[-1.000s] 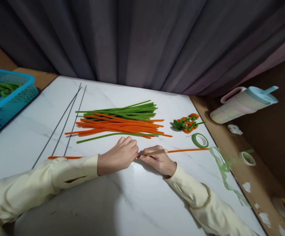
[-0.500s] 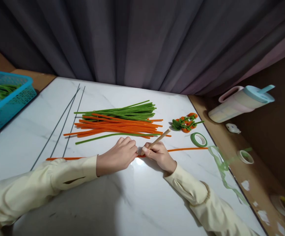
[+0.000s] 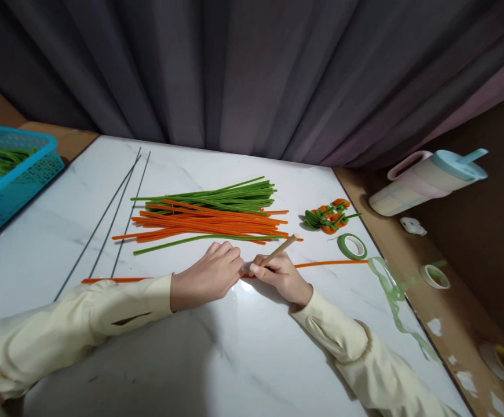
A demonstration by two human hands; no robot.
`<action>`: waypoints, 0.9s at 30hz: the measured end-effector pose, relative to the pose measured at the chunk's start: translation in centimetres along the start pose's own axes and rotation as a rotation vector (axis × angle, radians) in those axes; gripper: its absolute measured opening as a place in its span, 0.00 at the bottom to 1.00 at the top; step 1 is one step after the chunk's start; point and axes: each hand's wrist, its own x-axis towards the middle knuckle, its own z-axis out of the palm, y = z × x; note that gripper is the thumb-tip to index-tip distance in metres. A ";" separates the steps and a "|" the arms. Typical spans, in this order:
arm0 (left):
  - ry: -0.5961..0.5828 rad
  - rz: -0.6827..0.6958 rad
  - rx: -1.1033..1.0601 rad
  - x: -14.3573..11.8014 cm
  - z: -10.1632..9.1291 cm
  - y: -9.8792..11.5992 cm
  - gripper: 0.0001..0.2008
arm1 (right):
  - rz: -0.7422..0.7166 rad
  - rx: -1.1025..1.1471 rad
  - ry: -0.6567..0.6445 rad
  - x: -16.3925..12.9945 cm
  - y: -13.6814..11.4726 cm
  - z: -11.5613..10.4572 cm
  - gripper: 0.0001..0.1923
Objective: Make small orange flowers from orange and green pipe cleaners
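Note:
A long orange pipe cleaner (image 3: 334,263) runs left to right beneath both hands. My left hand (image 3: 208,275) is closed over its middle, fingers curled down; their tips are hidden. My right hand (image 3: 284,279) pinches a light wooden stick (image 3: 281,249) that slants up and to the right. The stick's lower end meets the orange pipe cleaner between the two hands, close to my left fingers. Just beyond the hands lie a single green pipe cleaner (image 3: 200,237), a bundle of orange pipe cleaners (image 3: 208,221) and a bundle of green ones (image 3: 234,197).
Thin dark wires (image 3: 104,217) lie on the left of the white marbled table (image 3: 148,359). A blue basket (image 3: 21,185) stands at far left. To the right are small orange-and-green pieces (image 3: 328,217), green tape (image 3: 351,247), a loose pale-green strip (image 3: 393,295) and a tumbler (image 3: 421,185).
The wooden stick has tipped slightly, its upper end now lower and a little further left. My right fingers have shifted slightly with it; my left hand looks still.

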 end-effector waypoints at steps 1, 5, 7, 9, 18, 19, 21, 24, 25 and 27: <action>0.001 0.004 0.003 0.0 0.0 0.0 0.10 | 0.000 0.011 -0.001 0.0 0.0 0.0 0.26; -0.004 0.025 0.043 0.0 -0.2 0.1 0.13 | 0.015 0.094 0.040 0.1 -0.1 -0.1 0.24; -0.009 0.025 0.053 0.1 -0.4 0.1 0.13 | 0.009 0.078 0.057 0.2 -0.2 -0.1 0.23; -0.023 0.018 0.054 0.1 -0.5 0.2 0.13 | -0.005 0.022 0.050 0.2 -0.1 -0.1 0.23; -0.033 0.010 0.057 0.1 -0.4 0.2 0.13 | 0.009 -0.025 0.002 0.1 0.0 -0.2 0.25; -0.029 0.012 0.056 0.1 -0.4 0.2 0.12 | 0.011 -0.022 -0.003 0.1 0.0 -0.2 0.25; -0.023 0.014 0.057 0.1 -0.3 0.1 0.12 | 0.008 -0.013 -0.009 0.1 0.0 -0.2 0.25; -0.028 0.007 0.047 0.1 -0.3 0.1 0.11 | 0.010 -0.004 -0.018 0.1 0.1 -0.2 0.25; -0.033 0.003 0.039 0.1 -0.4 0.2 0.11 | 0.014 -0.002 -0.023 0.0 0.1 -0.2 0.25; -0.041 -0.003 0.026 0.1 -0.4 0.2 0.10 | 0.021 0.002 -0.035 -0.1 0.2 -0.2 0.26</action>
